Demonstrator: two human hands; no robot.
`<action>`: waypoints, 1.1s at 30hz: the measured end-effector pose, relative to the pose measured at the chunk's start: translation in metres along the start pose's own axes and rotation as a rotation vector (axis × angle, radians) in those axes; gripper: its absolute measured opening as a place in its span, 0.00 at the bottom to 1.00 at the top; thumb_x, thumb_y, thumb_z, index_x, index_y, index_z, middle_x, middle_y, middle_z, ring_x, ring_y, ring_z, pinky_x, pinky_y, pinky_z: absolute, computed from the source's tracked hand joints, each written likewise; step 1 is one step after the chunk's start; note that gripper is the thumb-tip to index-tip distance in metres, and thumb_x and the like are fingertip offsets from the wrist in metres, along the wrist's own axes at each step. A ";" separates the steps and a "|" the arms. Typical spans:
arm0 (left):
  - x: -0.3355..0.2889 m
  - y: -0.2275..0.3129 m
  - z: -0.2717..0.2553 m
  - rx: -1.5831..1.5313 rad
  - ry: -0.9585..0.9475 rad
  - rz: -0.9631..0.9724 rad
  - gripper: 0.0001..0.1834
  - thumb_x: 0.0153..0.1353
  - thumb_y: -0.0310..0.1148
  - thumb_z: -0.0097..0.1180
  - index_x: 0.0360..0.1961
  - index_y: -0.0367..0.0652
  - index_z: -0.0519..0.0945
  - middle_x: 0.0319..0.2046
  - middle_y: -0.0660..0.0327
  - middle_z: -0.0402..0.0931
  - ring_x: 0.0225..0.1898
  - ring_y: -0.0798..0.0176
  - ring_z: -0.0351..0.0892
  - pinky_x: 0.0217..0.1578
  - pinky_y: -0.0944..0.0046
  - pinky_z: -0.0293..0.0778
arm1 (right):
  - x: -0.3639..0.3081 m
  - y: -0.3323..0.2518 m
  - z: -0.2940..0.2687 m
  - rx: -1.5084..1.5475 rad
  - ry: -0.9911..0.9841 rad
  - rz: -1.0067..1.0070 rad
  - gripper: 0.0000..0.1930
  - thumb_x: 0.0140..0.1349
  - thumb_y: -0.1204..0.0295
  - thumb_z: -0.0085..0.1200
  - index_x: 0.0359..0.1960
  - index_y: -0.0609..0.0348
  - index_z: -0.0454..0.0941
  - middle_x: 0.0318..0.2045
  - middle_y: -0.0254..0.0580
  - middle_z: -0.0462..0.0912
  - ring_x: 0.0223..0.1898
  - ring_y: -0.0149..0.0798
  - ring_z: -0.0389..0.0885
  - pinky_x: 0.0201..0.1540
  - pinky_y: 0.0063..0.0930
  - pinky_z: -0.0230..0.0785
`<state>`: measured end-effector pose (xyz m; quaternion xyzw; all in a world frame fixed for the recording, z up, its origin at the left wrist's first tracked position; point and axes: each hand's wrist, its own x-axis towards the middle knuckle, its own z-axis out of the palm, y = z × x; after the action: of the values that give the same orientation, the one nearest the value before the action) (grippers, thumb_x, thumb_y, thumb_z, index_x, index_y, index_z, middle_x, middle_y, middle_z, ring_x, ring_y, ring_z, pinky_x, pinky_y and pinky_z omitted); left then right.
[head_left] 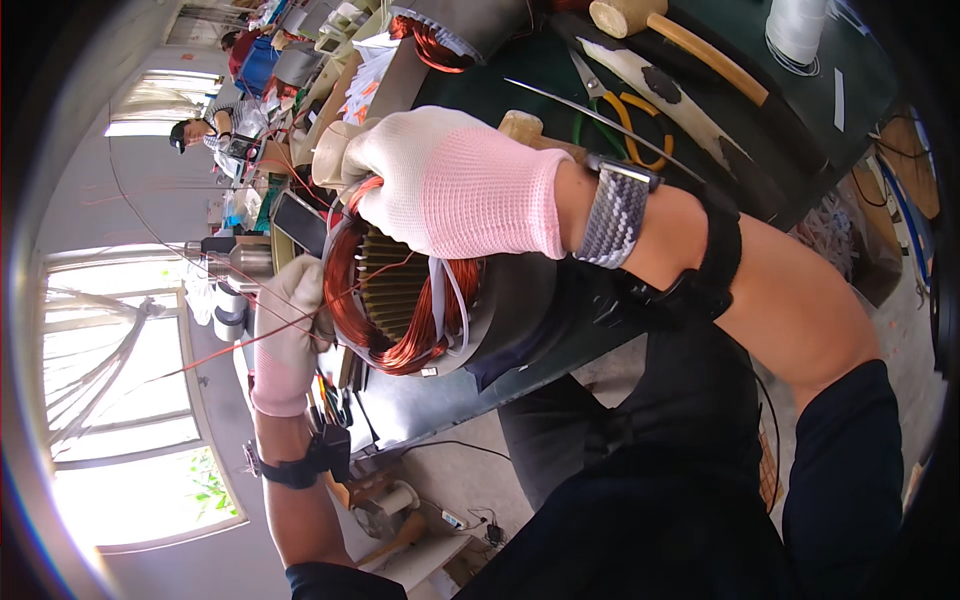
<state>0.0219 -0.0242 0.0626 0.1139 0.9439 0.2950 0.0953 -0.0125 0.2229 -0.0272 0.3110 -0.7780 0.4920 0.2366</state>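
Observation:
A motor stator lies on its side, its open end facing left, with copper windings bundled around the slotted bore. White sleeving loops along the winding's right side. My right hand, in a white and pink knit glove, curls over the top of the winding with its fingers closed on the copper strands. At the winding's left edge is my left hand, gloved alike, its fingers pinched where a thin copper wire runs in from the lower left. The fingertips are partly hidden.
A wooden mallet, yellow-handled scissors and a white thread spool are on the dark green table. Another wound stator stands behind. A person sits farther back on the left. Loose wires hang near a window.

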 end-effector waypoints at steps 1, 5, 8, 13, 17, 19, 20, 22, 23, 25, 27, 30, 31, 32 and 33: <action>-0.001 -0.001 0.001 -0.013 -0.004 0.031 0.20 0.78 0.47 0.53 0.37 0.40 0.81 0.18 0.71 0.71 0.17 0.80 0.64 0.18 0.76 0.59 | 0.000 -0.001 0.000 0.001 -0.004 0.034 0.12 0.67 0.66 0.59 0.37 0.66 0.85 0.30 0.62 0.85 0.35 0.61 0.87 0.41 0.47 0.80; 0.003 0.002 0.000 0.123 0.086 0.109 0.22 0.79 0.46 0.51 0.31 0.41 0.77 0.18 0.71 0.67 0.16 0.79 0.61 0.18 0.73 0.56 | -0.002 0.000 0.001 -0.096 -0.016 -0.002 0.12 0.67 0.67 0.58 0.36 0.66 0.82 0.30 0.61 0.85 0.35 0.61 0.86 0.40 0.47 0.80; 0.009 0.007 -0.007 0.076 -0.009 -0.032 0.23 0.78 0.47 0.50 0.29 0.41 0.75 0.18 0.72 0.64 0.18 0.78 0.58 0.20 0.71 0.55 | -0.004 0.001 0.005 -0.019 0.023 0.051 0.11 0.67 0.67 0.58 0.36 0.65 0.82 0.30 0.60 0.85 0.34 0.61 0.86 0.40 0.47 0.79; 0.024 0.009 -0.001 -0.017 0.003 -0.096 0.25 0.77 0.50 0.53 0.29 0.40 0.75 0.18 0.72 0.65 0.19 0.80 0.59 0.19 0.72 0.55 | -0.004 0.006 0.008 -0.055 0.055 -0.014 0.10 0.65 0.68 0.59 0.36 0.65 0.81 0.30 0.58 0.85 0.34 0.60 0.86 0.39 0.45 0.79; 0.023 0.011 0.000 -0.118 -0.001 -0.113 0.25 0.76 0.52 0.56 0.31 0.40 0.77 0.19 0.73 0.67 0.19 0.82 0.62 0.19 0.74 0.56 | 0.000 0.006 0.008 -0.004 0.023 0.009 0.09 0.64 0.69 0.58 0.33 0.64 0.80 0.28 0.58 0.83 0.32 0.60 0.85 0.38 0.46 0.78; 0.015 0.010 -0.002 -0.015 -0.006 -0.108 0.25 0.76 0.53 0.56 0.33 0.40 0.79 0.19 0.73 0.68 0.19 0.81 0.63 0.19 0.74 0.57 | 0.000 0.006 0.007 -0.028 0.026 -0.031 0.08 0.64 0.70 0.56 0.32 0.63 0.79 0.27 0.58 0.82 0.31 0.61 0.83 0.37 0.47 0.77; 0.011 0.007 -0.001 0.003 0.035 -0.105 0.25 0.77 0.52 0.55 0.33 0.40 0.79 0.19 0.73 0.68 0.19 0.81 0.63 0.19 0.74 0.57 | 0.000 0.006 0.007 0.000 0.011 0.001 0.07 0.65 0.71 0.56 0.32 0.62 0.79 0.28 0.57 0.82 0.31 0.60 0.84 0.37 0.47 0.77; 0.007 -0.002 -0.001 0.126 0.043 0.021 0.25 0.77 0.52 0.54 0.33 0.40 0.78 0.19 0.73 0.68 0.19 0.81 0.62 0.19 0.74 0.57 | -0.001 0.008 0.007 0.026 0.001 0.039 0.07 0.65 0.71 0.55 0.32 0.61 0.79 0.28 0.56 0.82 0.31 0.59 0.84 0.37 0.47 0.77; 0.007 -0.007 0.001 0.135 0.110 0.138 0.25 0.78 0.53 0.53 0.33 0.41 0.78 0.19 0.73 0.68 0.18 0.81 0.62 0.19 0.74 0.56 | -0.001 0.009 0.008 -0.082 -0.014 -0.082 0.07 0.65 0.71 0.55 0.31 0.60 0.79 0.29 0.54 0.82 0.31 0.58 0.84 0.37 0.47 0.78; 0.006 -0.016 -0.003 0.246 0.033 0.029 0.08 0.66 0.29 0.55 0.43 0.36 0.79 0.33 0.57 0.72 0.32 0.59 0.71 0.36 0.64 0.68 | -0.003 0.012 0.009 -0.189 -0.034 -0.203 0.07 0.66 0.71 0.54 0.31 0.59 0.79 0.29 0.52 0.82 0.31 0.56 0.84 0.36 0.47 0.78; 0.005 -0.023 -0.004 0.249 -0.035 0.017 0.15 0.59 0.15 0.57 0.48 0.34 0.79 0.38 0.51 0.75 0.39 0.49 0.76 0.44 0.60 0.75 | -0.004 0.013 0.010 -0.178 -0.050 -0.144 0.08 0.66 0.70 0.54 0.30 0.58 0.78 0.30 0.50 0.82 0.32 0.55 0.84 0.37 0.46 0.78; 0.005 -0.031 0.002 -0.001 -0.015 0.127 0.19 0.76 0.46 0.51 0.40 0.39 0.78 0.29 0.67 0.73 0.30 0.75 0.68 0.30 0.73 0.64 | -0.003 0.013 0.011 -0.128 -0.086 -0.086 0.08 0.67 0.69 0.54 0.32 0.59 0.80 0.32 0.52 0.83 0.34 0.56 0.85 0.40 0.47 0.79; 0.006 -0.032 0.003 -0.068 -0.065 0.043 0.24 0.80 0.52 0.49 0.39 0.40 0.78 0.28 0.71 0.74 0.28 0.81 0.67 0.28 0.75 0.63 | -0.002 0.013 0.011 -0.121 -0.036 -0.133 0.08 0.67 0.69 0.54 0.32 0.59 0.80 0.32 0.52 0.83 0.34 0.56 0.85 0.40 0.47 0.79; 0.006 -0.034 0.009 -0.141 -0.032 0.047 0.23 0.81 0.50 0.49 0.42 0.39 0.79 0.29 0.70 0.75 0.29 0.81 0.69 0.29 0.76 0.65 | -0.002 0.013 0.011 -0.090 -0.050 -0.057 0.09 0.68 0.68 0.54 0.34 0.59 0.81 0.33 0.53 0.84 0.35 0.57 0.85 0.42 0.48 0.79; 0.007 -0.035 0.009 -0.104 -0.035 0.091 0.22 0.81 0.49 0.48 0.43 0.38 0.80 0.29 0.70 0.76 0.29 0.81 0.70 0.29 0.76 0.66 | -0.002 0.012 0.011 -0.058 -0.065 0.018 0.09 0.69 0.67 0.54 0.36 0.59 0.82 0.34 0.54 0.85 0.37 0.58 0.85 0.43 0.48 0.79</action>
<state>0.0118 -0.0452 0.0341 0.1567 0.9193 0.3456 0.1039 -0.0203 0.2174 -0.0404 0.3129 -0.8019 0.4610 0.2158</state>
